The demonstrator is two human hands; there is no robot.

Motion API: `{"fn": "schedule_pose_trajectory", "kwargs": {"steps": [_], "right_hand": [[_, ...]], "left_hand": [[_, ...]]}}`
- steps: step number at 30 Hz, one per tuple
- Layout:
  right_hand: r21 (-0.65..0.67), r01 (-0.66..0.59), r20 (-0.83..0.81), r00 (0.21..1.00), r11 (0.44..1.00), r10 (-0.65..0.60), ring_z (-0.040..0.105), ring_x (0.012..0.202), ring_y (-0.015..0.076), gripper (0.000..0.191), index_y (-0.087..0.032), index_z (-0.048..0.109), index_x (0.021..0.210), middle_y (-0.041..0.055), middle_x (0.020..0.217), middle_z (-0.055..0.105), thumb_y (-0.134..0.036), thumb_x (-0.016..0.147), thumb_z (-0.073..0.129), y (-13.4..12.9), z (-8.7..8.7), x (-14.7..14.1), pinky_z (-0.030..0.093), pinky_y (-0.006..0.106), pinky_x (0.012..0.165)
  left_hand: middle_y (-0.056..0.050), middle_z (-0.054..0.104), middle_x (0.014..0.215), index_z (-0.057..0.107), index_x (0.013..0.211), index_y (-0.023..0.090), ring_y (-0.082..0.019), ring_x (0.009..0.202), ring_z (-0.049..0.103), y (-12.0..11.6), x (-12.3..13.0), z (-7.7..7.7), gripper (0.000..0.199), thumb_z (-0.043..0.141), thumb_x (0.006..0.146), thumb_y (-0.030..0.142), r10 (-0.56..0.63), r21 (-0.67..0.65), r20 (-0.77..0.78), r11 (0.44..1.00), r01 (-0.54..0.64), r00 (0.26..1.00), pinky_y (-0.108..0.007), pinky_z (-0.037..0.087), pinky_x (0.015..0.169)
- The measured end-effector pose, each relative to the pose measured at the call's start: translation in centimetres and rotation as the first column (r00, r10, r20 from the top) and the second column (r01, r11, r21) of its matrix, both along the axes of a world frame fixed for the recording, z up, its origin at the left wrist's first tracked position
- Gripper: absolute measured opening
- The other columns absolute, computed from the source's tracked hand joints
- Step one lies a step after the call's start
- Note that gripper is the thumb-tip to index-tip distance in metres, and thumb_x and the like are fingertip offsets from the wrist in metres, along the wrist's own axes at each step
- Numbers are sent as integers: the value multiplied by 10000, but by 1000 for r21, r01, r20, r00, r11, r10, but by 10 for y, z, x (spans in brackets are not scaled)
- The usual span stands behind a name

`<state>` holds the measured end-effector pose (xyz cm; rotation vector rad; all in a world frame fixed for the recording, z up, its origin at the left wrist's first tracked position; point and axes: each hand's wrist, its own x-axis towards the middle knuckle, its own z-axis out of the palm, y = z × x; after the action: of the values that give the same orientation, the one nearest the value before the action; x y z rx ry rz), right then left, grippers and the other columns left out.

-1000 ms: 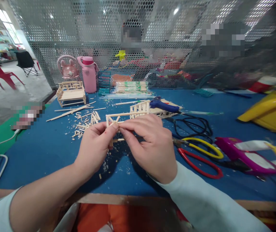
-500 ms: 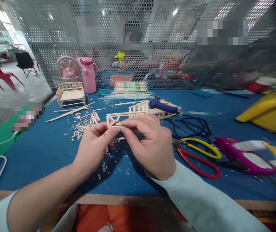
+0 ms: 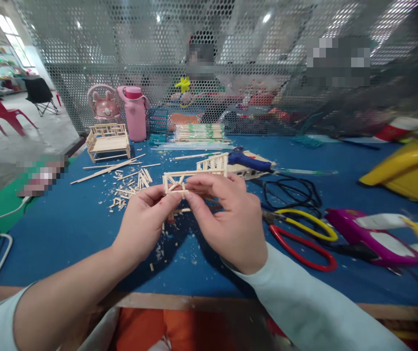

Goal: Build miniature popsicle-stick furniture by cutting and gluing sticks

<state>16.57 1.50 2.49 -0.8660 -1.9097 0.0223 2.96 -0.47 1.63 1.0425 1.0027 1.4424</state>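
Note:
A small frame of pale wooden sticks [image 3: 194,173] is held up over the blue table, with short crossed pieces at its left end. My left hand [image 3: 141,217] grips the lower left of it between thumb and fingers. On the right side my right hand [image 3: 227,212] pinches the frame, its thumb close to my left thumb. The fingers hide part of the frame. Behind it lie a blue glue gun [image 3: 249,160] and another stick piece [image 3: 209,164]. Cut stick bits [image 3: 141,180] are scattered to the left.
A finished-looking miniature stick bench [image 3: 108,143] and a pink bottle [image 3: 135,117] stand at the back left. Bundled sticks [image 3: 199,131] lie by the mesh. To the right are red-and-yellow-handled scissors [image 3: 304,246], a purple tool [image 3: 377,243], a black cable and a yellow dustpan [image 3: 413,170].
The short crossed pieces at the frame's left end show more clearly between my hands. My right fingertips have shifted slightly up and to the right.

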Motion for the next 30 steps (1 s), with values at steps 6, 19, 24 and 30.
{"fn": "schedule_pose_trajectory", "kwargs": {"steps": [6, 19, 24, 30], "right_hand": [[11, 4, 8, 1000, 1000, -4, 693, 772, 198, 90, -217, 632, 896, 14, 846, 745, -204, 809, 609, 0, 1, -1, 381, 449, 908], [-135, 48, -75, 996, 990, -58, 694, 693, 173, 148, -243, 618, 898, -14, 835, 718, -159, 776, 616, 1, 10, -2, 474, 443, 845], [-104, 37, 57, 998, 994, -31, 693, 726, 178, 209, -241, 556, 943, -11, 843, 717, -119, 774, 580, 2, 16, 3, 440, 461, 896], [28, 77, 278, 957, 997, -82, 683, 782, 185, 309, -230, 511, 1082, -28, 764, 719, -102, 801, 525, -2, 25, 2, 280, 540, 1032]], "left_hand": [[35, 606, 615, 703, 719, 170, -42, 482, 419, 0, 0, -1, 91, 701, 718, 261, -3, -13, -8, 1000, 2, 1000, -166, 357, 478], [25, 593, 628, 694, 731, 152, -48, 493, 441, -2, 1, 1, 102, 684, 727, 254, 8, -31, -51, 999, -9, 999, -176, 376, 494], [18, 602, 654, 697, 769, 153, -52, 503, 445, -2, 1, 2, 105, 679, 731, 250, 3, -21, -57, 1000, -5, 998, -178, 386, 493], [38, 555, 620, 691, 770, 160, -44, 497, 414, -2, 0, 2, 100, 664, 754, 255, -40, -15, -59, 999, 39, 997, -163, 381, 480]]}}
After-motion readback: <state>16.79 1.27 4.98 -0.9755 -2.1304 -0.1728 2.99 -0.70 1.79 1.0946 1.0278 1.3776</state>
